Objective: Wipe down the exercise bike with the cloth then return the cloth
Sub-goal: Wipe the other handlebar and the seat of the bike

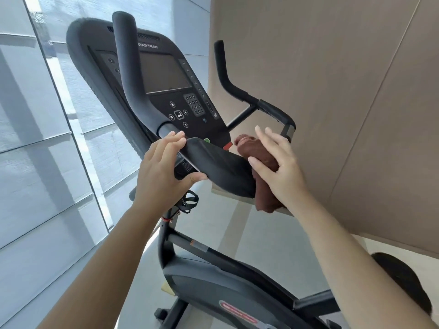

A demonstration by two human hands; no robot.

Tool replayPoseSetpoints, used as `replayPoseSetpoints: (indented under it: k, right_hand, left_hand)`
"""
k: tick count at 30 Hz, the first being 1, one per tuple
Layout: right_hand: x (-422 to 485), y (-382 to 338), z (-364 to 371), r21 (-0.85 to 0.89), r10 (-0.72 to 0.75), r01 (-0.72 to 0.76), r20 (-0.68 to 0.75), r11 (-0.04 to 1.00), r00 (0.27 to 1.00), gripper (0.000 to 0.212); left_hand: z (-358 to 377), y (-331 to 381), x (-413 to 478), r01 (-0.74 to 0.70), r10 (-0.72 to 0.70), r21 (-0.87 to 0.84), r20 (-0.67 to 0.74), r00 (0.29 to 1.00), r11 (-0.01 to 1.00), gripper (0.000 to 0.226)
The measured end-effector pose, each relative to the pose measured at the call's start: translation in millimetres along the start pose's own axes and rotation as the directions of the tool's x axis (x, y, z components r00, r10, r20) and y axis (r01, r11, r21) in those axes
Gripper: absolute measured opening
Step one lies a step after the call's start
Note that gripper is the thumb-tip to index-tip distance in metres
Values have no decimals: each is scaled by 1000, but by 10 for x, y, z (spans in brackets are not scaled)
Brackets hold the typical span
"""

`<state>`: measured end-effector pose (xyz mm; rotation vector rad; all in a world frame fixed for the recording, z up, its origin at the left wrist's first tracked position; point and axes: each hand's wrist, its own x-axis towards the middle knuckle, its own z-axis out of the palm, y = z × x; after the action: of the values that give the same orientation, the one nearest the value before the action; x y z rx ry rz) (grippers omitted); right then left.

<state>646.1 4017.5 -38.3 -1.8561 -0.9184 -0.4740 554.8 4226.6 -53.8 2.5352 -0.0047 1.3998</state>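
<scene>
On the exercise bike (166, 74), the left hand (164, 169) grips the black handlebar pad (218, 167), fingers over, thumb under. At the pad's right end, the right hand (280, 167) presses the brown cloth (247, 147) with straight fingers, the palm hiding the cloth's middle.

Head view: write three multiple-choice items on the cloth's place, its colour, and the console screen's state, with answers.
1. Where is the cloth?
A. On the floor
B. Against the handlebar pad
C. Over the seat
2. Its colour?
A. White
B. Blue
C. Brown
3. The console screen is:
A. Dark
B. Brightly lit
C. Covered by cloth
Answers: B, the right hand presses it to the pad's end; C, it is plainly brown; A, nothing is displayed.
</scene>
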Motion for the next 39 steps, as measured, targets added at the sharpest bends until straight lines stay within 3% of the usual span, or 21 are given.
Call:
replayPoseSetpoints:
  k: [2, 7, 10, 13, 16, 19, 24, 28, 30, 34, 39]
  right_hand:
    - [-25, -5, 53, -5, 70, -70, -22, 998, 997, 57]
    - [-195, -81, 48, -32, 30, -32, -60, 999, 998, 48]
    - [-223, -110, -64, -165, 43, -13, 180, 986, 983, 76]
    - [-164, -73, -247, -255, 43, 74, 423, 964, 905, 104]
    - [-145, -29, -316, -249, -11, 158, 506, 955, 862, 119]
    - [-149, 36, -305, -255, -41, 193, 502, 948, 864, 126]
    - [-237, 88, -110, -280, -194, 258, 235, 925, 952, 113]
    - [-309, 81, 66, -318, -246, 252, 58, 914, 968, 94]
    - [-293, 109, 38, -334, -252, 261, 72, 906, 965, 88]
    - [-227, 225, -174, -370, -264, 341, 242, 865, 934, 84]
    - [-164, 271, -387, -202, -227, 304, 332, 931, 915, 86]
  left_hand:
    - [-23, 8, 6, 2, -3, 23, 34, 999, 1000, 92]
    - [-58, 48, 8, 33, -37, 41, 113, 993, 999, 95]
    - [-95, 68, 5, 44, -54, 65, 160, 986, 997, 89]
    - [-148, 110, 19, 27, -53, 134, 192, 980, 991, 73]
    - [-201, 191, 2, -41, -1, 182, 223, 975, 983, 76]
    - [-178, 290, -77, -112, 75, 134, 257, 964, 985, 81]
    - [-38, 340, -127, -30, 32, -17, 118, 992, 999, 65]
    - [13, 338, -131, -2, 5, -31, 76, 997, 1000, 63]
    - [14, 345, -133, -10, 12, -32, 64, 998, 999, 63]
    - [-2, 349, -128, -24, 24, -6, 60, 998, 1000, 63]
    - [-14, 371, -130, -16, 18, -21, 61, 998, 1000, 64]
